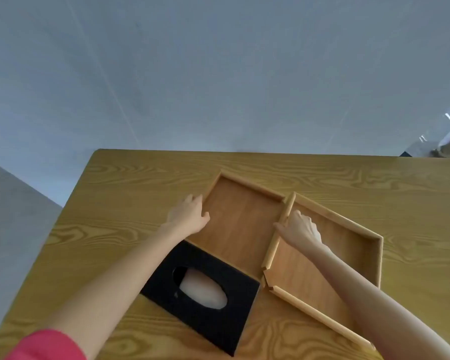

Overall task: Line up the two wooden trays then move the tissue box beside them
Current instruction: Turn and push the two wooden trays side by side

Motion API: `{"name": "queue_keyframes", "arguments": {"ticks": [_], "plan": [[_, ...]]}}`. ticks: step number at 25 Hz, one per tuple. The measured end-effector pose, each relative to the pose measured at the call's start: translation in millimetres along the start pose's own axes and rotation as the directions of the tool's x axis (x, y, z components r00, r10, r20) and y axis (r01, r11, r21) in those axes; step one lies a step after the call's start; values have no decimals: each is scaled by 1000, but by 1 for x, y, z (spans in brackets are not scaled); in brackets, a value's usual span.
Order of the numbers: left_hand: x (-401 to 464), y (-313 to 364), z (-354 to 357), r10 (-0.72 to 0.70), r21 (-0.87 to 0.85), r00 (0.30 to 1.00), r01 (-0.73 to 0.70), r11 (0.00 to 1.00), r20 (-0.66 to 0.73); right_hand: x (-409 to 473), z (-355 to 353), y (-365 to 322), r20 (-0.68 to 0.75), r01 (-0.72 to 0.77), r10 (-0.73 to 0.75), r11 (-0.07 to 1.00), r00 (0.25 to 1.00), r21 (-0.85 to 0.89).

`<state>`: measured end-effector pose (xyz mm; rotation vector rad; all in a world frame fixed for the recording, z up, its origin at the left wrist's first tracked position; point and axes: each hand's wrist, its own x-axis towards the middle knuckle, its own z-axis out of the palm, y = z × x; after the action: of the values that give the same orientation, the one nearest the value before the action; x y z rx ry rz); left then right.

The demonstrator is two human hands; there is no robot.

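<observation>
Left hand (189, 216) grips the left wooden tray's (240, 222) rim; right hand (300, 229) pinches the right wooden tray's (353, 245) inner rail. Both trays look stiff, light, best slid by their rims.

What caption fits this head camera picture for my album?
Left hand and right hand grip two wooden trays beside a black tissue box.

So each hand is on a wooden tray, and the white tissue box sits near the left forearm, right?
Not quite: the tissue box is black, with only the tissue in its oval opening pale. The head view shows it. The rest holds: the left hand is on the left tray and the right hand on the right tray.
</observation>
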<state>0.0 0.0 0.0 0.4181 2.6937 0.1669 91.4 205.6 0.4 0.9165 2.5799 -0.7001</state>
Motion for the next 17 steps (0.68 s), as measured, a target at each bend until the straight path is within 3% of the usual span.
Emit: {"name": "queue_keyframes", "arguments": {"ticks": [4, 10, 13, 17], "plan": [[6, -2, 11, -62, -15, 996, 61, 998, -58, 6, 12, -1, -16, -41, 43, 995, 999, 89], [22, -5, 29, -150, 35, 988, 149, 988, 19, 16, 24, 2, -54, -40, 50, 982, 997, 184], [28, -6, 36, -185, 9, 982, 185, 983, 40, 18, 26, 2, -76, -24, 40, 980, 996, 196], [39, -16, 39, -174, -27, 984, 173, 985, -39, 19, 27, 4, -95, -5, 20, 987, 995, 158]]}}
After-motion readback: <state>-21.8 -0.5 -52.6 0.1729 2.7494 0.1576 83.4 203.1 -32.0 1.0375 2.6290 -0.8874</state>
